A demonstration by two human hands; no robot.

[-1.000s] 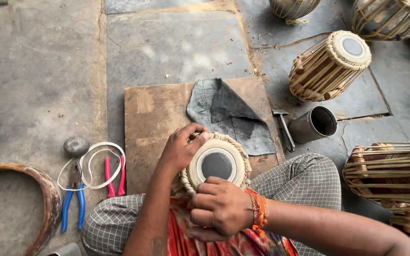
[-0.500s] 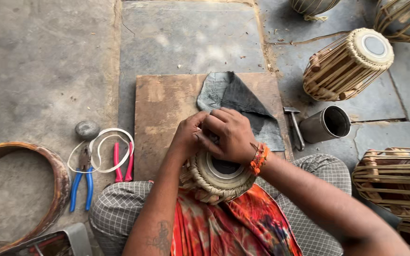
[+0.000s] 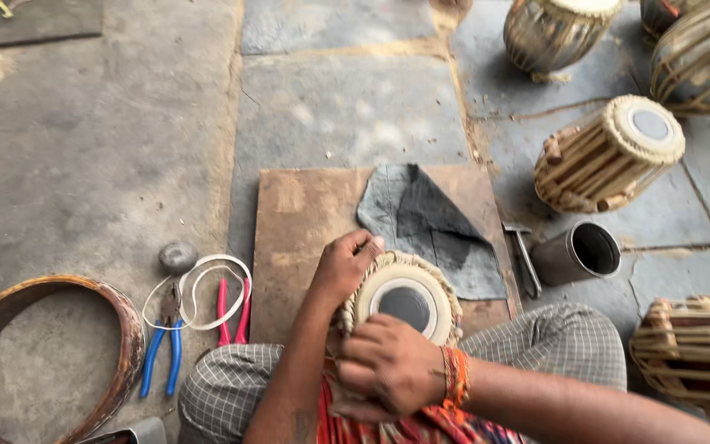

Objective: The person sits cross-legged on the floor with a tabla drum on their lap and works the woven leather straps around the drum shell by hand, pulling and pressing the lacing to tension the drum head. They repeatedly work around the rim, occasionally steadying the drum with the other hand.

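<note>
Head view. Person sits on stone floor (image 3: 108, 123), knees spread, checked cloth over both legs. Small drum (image 3: 404, 300) rests in the lap at frame centre-low, head up: pale skin with black round patch, braided rim around it.

Left hand (image 3: 343, 267) sits at the drum's 10 o'clock, fingers curled over the braided rim, tips pressing on the edge, gripping it. Right hand (image 3: 388, 366) sits at the drum's 6 o'clock, fingers folded tight against the near side of the shell, gripping it; orange thread band on that wrist. Whether anything small is held inside the right fist cannot be told.

Wooden board (image 3: 297, 230) lies on the floor just beyond the drum, at its 12 o'clock. Grey cloth (image 3: 425, 218) lies on the board's right half, one corner folded over. Small hammer (image 3: 523, 255) lies off the board's right edge, at the drum's 2 o'clock; metal cup (image 3: 577, 253) lies on its side just beside it, mouth facing right.

At the drum's 9 o'clock: blue pliers (image 3: 162, 349), red-handled tool (image 3: 233, 311), white cord loop (image 3: 207, 288) lying across them, round grey stone (image 3: 177, 256) just above. Wooden hoop (image 3: 117, 329) at far 8 o'clock, cut by frame edge.

Finished drum (image 3: 610, 152) lies tilted at 2 o'clock; more drums at the top right corner and right edge.
</note>
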